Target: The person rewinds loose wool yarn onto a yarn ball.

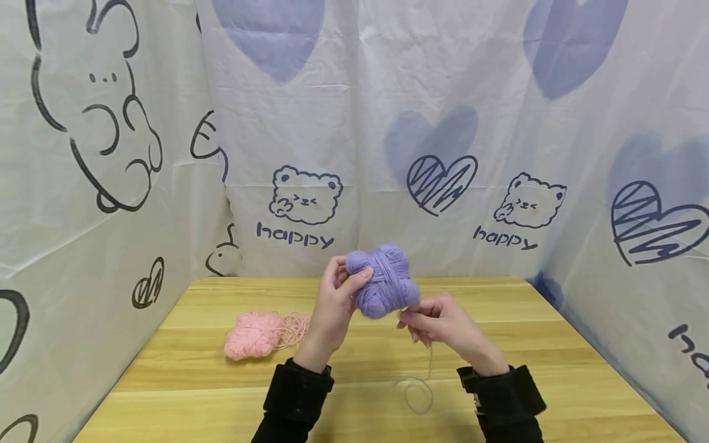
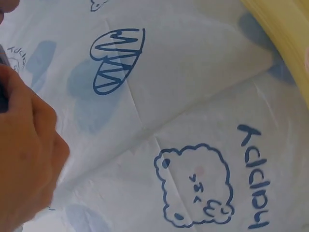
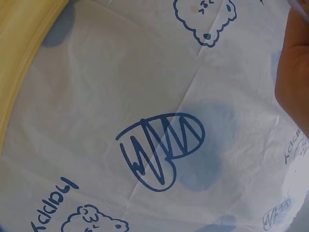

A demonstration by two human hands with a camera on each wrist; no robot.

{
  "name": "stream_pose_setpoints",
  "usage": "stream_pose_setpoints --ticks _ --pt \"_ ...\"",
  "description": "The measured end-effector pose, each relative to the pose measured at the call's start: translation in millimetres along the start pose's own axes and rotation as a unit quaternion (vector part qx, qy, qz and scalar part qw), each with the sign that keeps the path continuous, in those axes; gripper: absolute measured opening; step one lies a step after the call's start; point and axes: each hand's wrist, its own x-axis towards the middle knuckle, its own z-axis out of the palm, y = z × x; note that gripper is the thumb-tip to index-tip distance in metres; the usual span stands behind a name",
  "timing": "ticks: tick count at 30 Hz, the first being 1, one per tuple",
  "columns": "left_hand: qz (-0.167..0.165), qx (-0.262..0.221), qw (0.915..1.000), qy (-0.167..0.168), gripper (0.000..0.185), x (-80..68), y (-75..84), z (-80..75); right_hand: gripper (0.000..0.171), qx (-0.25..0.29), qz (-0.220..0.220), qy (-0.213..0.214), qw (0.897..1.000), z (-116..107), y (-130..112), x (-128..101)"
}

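My left hand (image 1: 331,304) grips a purple ball of yarn (image 1: 388,280) above the table, its thumb pressed on the front of the windings. The ball has four-lobed, bulging corners, with strands wrapped across its middle. Close to the ball's lower right corner, my right hand (image 1: 447,325) pinches the yarn between thumb and index finger. A thin loose strand (image 1: 430,364) hangs below that hand and ends in a loop over the table. In the left wrist view the left hand (image 2: 29,154) fills the left edge; the right wrist view catches only part of the right hand (image 3: 295,72).
On the wooden table (image 1: 210,400), left of my left forearm, lies a pink ball of yarn (image 1: 252,335) with loose pink strands (image 1: 293,329) beside it. White cloth (image 1: 376,203) printed with hearts and bears hangs around the back and both sides.
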Motion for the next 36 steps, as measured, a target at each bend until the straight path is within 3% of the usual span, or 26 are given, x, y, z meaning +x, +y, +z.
stream_pose_setpoints --ticks 3,7,12,16,21,27,32,36 --pt "-0.018 -0.026 0.9987 -0.041 0.03 0.2 1.1 -1.5 0.023 -0.005 -0.005 -0.002 1.0 -2.0 1.9 -1.0" --pt "-0.042 -0.016 0.9924 -0.115 0.029 -0.2 2.1 -4.5 0.014 -0.002 -0.008 -0.017 1.0 -7.4 1.5 -4.9" --pt "-0.062 0.049 0.9721 -0.221 0.04 -2.3 2.3 -5.4 0.009 -0.014 -0.013 -0.033 0.999 -13.6 -1.8 -8.7" --pt "-0.067 0.112 0.9565 -0.261 0.045 -4.4 1.8 -4.1 0.012 -0.013 0.004 -0.025 1.0 -15.2 -3.0 -9.2" --pt "-0.065 0.192 0.9492 -0.241 0.042 -5.6 0.3 -3.1 0.025 -0.014 0.024 0.037 0.999 -15.2 -3.2 -9.1" --pt "-0.046 0.274 0.9434 -0.182 0.039 -3.3 -4.9 -3.1 0.025 -0.016 0.013 0.086 0.996 -14.1 -7.4 -9.9" --pt "-0.025 0.291 0.9517 -0.096 0.038 -1.3 -7.6 -2.7 0.025 -0.005 0.024 0.092 0.995 -11.9 -12.9 -11.5" --pt "-0.011 0.27 0.9622 -0.032 0.038 0.1 -8.6 -2.4 0.027 -0.008 0.024 0.082 0.996 -8.2 -15.9 -11.2"
